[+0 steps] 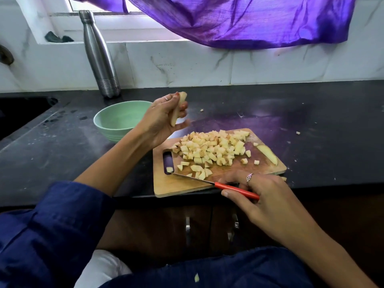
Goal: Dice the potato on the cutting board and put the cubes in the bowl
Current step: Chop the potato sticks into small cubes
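Your left hand (161,119) grips a potato slice (178,109) above the board (178,187); your right hand (264,196) holds the knife (214,182) across the board's near edge.

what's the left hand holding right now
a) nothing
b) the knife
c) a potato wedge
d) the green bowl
c: the left hand grips a potato wedge lifted above the counter beside the green bowl, while the right hand holds the red-handled knife.
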Tool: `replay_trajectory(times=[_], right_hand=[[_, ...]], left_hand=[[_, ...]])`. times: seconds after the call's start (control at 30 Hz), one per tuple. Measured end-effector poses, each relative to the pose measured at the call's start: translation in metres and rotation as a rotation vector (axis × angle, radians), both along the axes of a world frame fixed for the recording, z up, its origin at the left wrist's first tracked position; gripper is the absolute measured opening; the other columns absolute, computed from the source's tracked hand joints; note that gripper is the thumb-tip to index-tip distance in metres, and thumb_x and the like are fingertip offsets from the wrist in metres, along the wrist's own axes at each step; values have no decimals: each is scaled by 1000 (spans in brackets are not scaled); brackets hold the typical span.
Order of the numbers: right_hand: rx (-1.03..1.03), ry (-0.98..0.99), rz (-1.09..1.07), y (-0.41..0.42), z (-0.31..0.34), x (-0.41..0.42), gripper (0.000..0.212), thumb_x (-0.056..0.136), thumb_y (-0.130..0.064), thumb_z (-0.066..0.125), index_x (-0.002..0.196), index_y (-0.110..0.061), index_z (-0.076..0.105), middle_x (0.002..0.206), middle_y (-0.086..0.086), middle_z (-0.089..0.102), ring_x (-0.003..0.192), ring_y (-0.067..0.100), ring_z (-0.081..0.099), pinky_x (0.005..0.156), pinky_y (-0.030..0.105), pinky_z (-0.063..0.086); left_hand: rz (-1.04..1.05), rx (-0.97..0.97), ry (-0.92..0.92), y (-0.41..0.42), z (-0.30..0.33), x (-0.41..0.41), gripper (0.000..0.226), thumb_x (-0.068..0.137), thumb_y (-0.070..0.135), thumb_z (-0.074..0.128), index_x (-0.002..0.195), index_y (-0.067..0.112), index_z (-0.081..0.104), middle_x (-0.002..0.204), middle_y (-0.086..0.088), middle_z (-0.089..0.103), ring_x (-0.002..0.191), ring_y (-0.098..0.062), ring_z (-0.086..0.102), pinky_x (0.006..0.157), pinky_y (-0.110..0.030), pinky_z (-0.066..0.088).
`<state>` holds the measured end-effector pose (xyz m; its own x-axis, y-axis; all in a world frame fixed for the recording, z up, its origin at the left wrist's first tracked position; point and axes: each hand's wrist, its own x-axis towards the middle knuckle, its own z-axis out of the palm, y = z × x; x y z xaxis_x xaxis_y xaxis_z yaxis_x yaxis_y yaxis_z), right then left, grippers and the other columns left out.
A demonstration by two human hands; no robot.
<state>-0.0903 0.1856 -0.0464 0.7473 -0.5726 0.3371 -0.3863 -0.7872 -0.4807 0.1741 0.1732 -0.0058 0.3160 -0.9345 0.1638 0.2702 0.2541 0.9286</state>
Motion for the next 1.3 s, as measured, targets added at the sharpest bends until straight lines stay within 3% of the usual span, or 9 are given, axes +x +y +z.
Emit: replay_trajectory(times=[0.1,0.17,0.23,0.3,0.43,0.77,1.0,1.17,1.3], right_hand=[[-34,-1,-1,3,-1,2,24,85,-53,53,105,-42,61,71,-31,52,67,-10,50,60,14,38],[-45,-8,-15,4,-2,2,24,86,-52,53,106,-41,60,83,-27,62,73,-7,56,63,19,47],[-65,-18,-23,5,-3,1,24,86,-51,54,107,-40,61,89,-24,66,76,-6,59,65,21,52],[-94,-23,-38,7,-3,-1,28,86,-54,48,107,-40,61,89,-24,66,76,-6,61,63,21,54],[-137,-23,-60,7,-6,-1,32,88,-54,41,110,-41,60,87,-23,65,72,-4,62,57,23,54],[-108,-64,-155,-18,-3,-14,25,84,-51,52,101,-41,67,84,-22,69,61,-2,62,55,20,53],[46,69,-182,-62,14,-27,35,67,-71,41,90,-55,64,66,-17,65,55,1,56,57,27,46],[86,127,-179,-91,28,-33,39,57,-76,40,81,-57,63,76,-17,66,71,4,59,64,34,48],[98,111,-145,-113,35,-36,42,57,-76,45,84,-54,67,68,-13,65,64,8,56,62,36,47]], left_hand=[[25,78,-336,-10,-8,4,15,95,22,53,103,11,60,56,11,43,49,-4,31,44,-15,30],[26,100,-589,-15,-8,4,22,94,20,55,110,9,64,56,10,48,49,-4,34,45,-14,30],[-15,92,-664,-21,-6,1,22,96,19,49,109,11,65,72,3,64,61,-4,53,56,-14,43],[-109,126,-669,-31,-2,0,23,97,19,46,109,13,64,99,1,71,92,-7,65,82,-19,50],[-304,231,-849,-48,-1,-5,29,100,18,42,121,10,61,123,3,63,115,-4,57,99,-25,45],[-396,297,-812,-51,-6,-19,31,100,15,41,120,6,62,100,12,71,91,-4,67,70,-13,48],[-412,287,-774,-52,-9,-18,32,100,15,40,121,4,61,101,9,72,91,-4,68,69,-12,49],[-423,280,-769,-55,-10,-15,31,100,14,39,121,5,61,111,2,70,96,-9,67,71,-14,50],[-424,279,-790,-56,-12,-14,31,100,16,40,120,7,62,116,-1,68,102,-14,66,76,-18,51]])
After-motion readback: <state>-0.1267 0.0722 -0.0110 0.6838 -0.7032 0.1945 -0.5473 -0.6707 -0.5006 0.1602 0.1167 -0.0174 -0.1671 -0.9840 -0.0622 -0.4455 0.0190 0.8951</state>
